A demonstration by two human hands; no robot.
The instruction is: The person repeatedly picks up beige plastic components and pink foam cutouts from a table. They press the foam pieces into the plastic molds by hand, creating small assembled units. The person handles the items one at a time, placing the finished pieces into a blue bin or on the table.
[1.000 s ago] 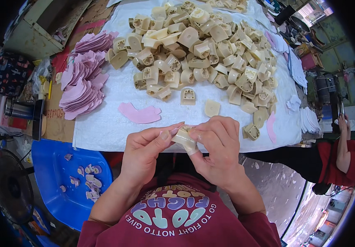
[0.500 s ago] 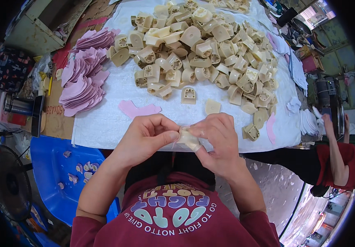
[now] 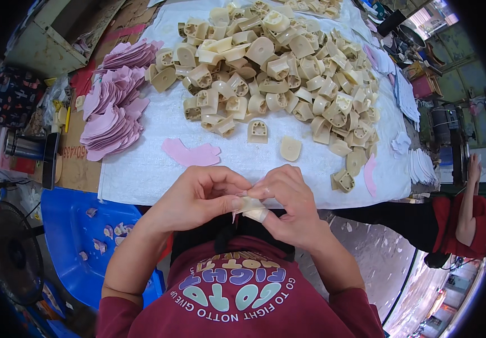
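Note:
At the near edge of the table, my left hand (image 3: pixel 203 194) and my right hand (image 3: pixel 289 204) hold a cream plastic shoe heel (image 3: pixel 251 209) between them. The left thumb and fingers pinch at its left side, where a thin pale edge of material hangs down. My right fingers and thumb grip the opposite side and cover part of it. Just beyond my hands lie a pink cut piece (image 3: pixel 191 152), a loose heel (image 3: pixel 257 131) showing its hollow ribbed face, and another heel (image 3: pixel 290 148) lying flat.
A big pile of cream heels (image 3: pixel 265 67) covers the far part of the white-sheeted table (image 3: pixel 141 180). Stacks of pink cut pieces (image 3: pixel 110 132) stand at the left. Below them is a blue basin (image 3: pixel 65 225) with several covered heels. A fan (image 3: pixel 12 250) stands far left; another person (image 3: pixel 462 225) is at right.
Both hands have drawn slightly nearer to me, and the heel between them has tilted. The flat heel beyond them now shows fully. At right, the other person's arm has shifted.

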